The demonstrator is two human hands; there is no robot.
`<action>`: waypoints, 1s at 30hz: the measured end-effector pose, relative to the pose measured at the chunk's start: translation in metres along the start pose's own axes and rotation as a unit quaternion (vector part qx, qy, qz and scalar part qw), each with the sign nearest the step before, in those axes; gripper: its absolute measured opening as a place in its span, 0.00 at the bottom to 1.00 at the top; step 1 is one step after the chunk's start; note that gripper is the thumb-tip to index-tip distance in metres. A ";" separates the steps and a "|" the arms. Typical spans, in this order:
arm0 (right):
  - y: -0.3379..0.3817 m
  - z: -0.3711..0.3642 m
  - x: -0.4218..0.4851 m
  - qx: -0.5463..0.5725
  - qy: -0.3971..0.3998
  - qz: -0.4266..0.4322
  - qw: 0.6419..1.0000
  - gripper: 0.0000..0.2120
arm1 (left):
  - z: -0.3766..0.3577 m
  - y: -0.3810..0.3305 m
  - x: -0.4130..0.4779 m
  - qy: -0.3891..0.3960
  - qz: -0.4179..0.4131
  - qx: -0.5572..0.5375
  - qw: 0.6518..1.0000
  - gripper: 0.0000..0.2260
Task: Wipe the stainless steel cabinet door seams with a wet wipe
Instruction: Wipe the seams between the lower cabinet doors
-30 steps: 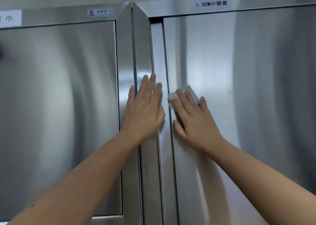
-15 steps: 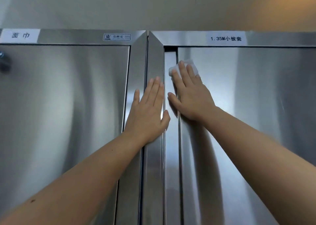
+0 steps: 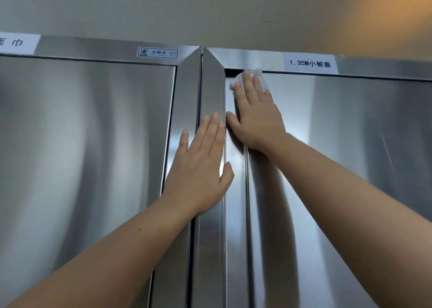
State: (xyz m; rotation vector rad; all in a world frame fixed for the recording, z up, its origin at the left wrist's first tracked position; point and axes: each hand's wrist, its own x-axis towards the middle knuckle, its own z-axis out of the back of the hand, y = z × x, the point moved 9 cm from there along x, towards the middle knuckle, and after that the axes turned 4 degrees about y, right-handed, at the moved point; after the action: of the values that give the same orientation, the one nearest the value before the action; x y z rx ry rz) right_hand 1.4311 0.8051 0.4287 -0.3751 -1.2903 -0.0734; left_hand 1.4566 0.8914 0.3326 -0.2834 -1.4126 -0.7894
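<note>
Two stainless steel cabinets stand side by side, with a left door (image 3: 81, 155) and a right door (image 3: 350, 155). My right hand (image 3: 254, 113) lies flat with straight fingers and presses a white wet wipe (image 3: 253, 74) onto the top left corner of the right door, at the seam under the frame's top rail. The wipe shows only past my fingertips. My left hand (image 3: 201, 165) rests flat on the vertical frame post (image 3: 211, 249) between the two doors, fingers straight and pointing up.
A white label with printed text (image 3: 311, 63) sits on the right frame's top rail, and a small certificate sticker (image 3: 157, 52) and another white label (image 3: 17, 42) on the left rail. A plain wall (image 3: 210, 10) rises above the cabinets.
My right hand has slid the wipe up along the right door's left seam to its top corner. My left hand stays on the post. The view has tilted upward.
</note>
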 end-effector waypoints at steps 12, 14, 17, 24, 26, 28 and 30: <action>-0.009 0.003 -0.008 -0.026 0.000 0.013 1.000 0.28 | 0.004 -0.001 -0.004 -0.009 -0.015 -0.012 1.000 0.31; -0.011 0.006 0.009 -0.031 0.008 -0.004 0.999 0.28 | 0.004 -0.001 -0.005 -0.012 -0.014 -0.015 1.000 0.31; -0.012 0.004 0.012 -0.040 0.000 -0.021 0.999 0.29 | 0.004 -0.001 -0.005 -0.015 -0.017 -0.017 1.000 0.30; -0.007 -0.003 -0.026 -0.040 -0.017 -0.004 0.999 0.29 | 0.005 -0.002 -0.005 -0.012 -0.018 -0.012 1.000 0.31; -0.017 0.002 -0.011 -0.045 -0.002 -0.021 0.999 0.30 | 0.006 -0.003 -0.005 -0.007 -0.019 -0.016 1.000 0.31; -0.026 0.009 0.006 -0.049 0.017 -0.045 0.998 0.30 | 0.005 -0.003 -0.005 -0.002 -0.017 -0.017 1.000 0.32; -0.025 0.009 0.009 -0.046 0.020 -0.049 0.998 0.32 | 0.004 -0.002 -0.005 -0.001 -0.014 -0.015 1.000 0.32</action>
State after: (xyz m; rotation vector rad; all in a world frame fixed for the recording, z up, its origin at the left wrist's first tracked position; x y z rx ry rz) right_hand 1.4190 0.7856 0.4455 -0.3870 -1.2688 -0.2239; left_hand 1.4527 0.8940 0.3284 -0.2879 -1.4092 -0.8342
